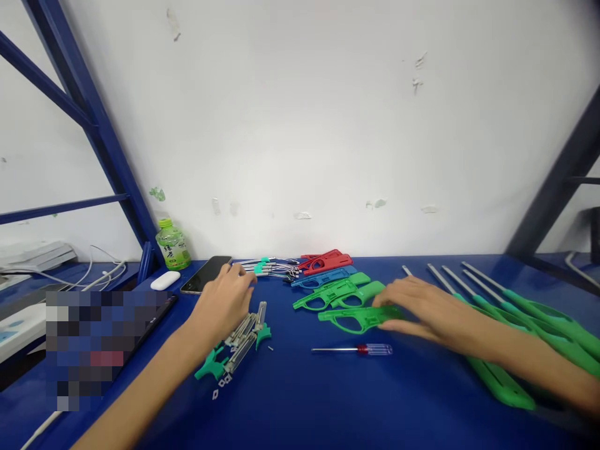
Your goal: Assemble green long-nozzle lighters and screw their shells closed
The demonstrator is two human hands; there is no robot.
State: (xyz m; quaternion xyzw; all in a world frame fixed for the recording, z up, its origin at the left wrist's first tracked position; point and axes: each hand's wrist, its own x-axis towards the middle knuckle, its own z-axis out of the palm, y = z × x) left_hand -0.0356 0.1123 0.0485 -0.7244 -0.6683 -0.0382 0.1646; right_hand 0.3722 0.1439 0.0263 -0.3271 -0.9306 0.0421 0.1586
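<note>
My left hand (227, 297) hovers over a pile of clear lighter fuel tanks (244, 344), its fingers curled and their tips mostly hidden. Teal triggers (213, 364) and small white pieces (215, 394) lie around the pile. On the right, my right hand (412, 306) has its thumb and fingers closed around the handle end of a green lighter shell half (349, 319). Behind that shell are more green shell halves (332, 292), blue ones (323, 277) and red ones (328, 261). A screwdriver (360, 349) with a red and clear handle lies in front of the held shell.
Metal lighter tubes with wires (269, 267) lie near the wall. Several green long-necked lighters (529, 322) fan out at right, partly under my right forearm. At left are a phone (206, 275), a white case (165, 280), a bottle (172, 244) and a blurred-out screen (94, 344).
</note>
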